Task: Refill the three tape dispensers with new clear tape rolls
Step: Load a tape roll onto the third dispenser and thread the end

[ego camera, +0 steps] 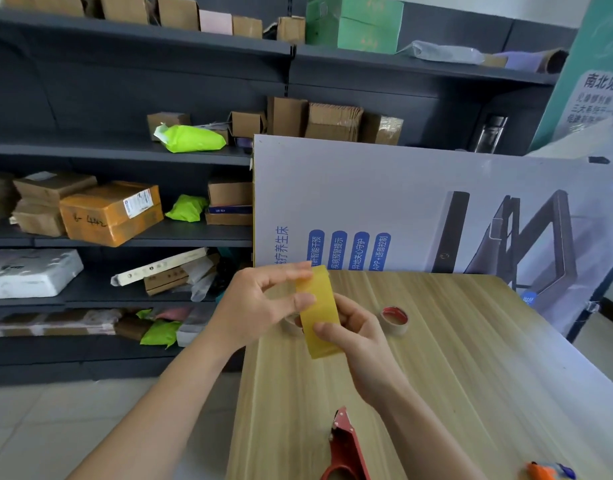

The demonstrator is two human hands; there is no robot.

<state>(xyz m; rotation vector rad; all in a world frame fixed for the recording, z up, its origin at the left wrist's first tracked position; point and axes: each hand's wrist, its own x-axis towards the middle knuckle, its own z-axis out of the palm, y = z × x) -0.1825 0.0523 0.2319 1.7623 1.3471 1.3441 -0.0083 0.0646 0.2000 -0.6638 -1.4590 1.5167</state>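
Observation:
I hold a yellowish clear tape roll (319,313) edge-on above the wooden table (471,358). My right hand (353,336) grips it from below and behind, thumb on its near face. My left hand (263,303) touches the roll's upper left side with its fingertips, fingers nearly straight. A red tape dispenser (344,448) lies on the table near the front edge, between my forearms. A spent roll core with a red inside (395,319) sits on the table just right of my hands. Another pale core (291,323) is partly hidden behind my left hand.
A large printed cardboard box (419,209) stands against the table's far edge. Dark shelves (125,154) with parcels and green bags fill the left. An orange and blue object (549,472) lies at the table's front right corner. Pale floor tiles (90,427) lie left of the table.

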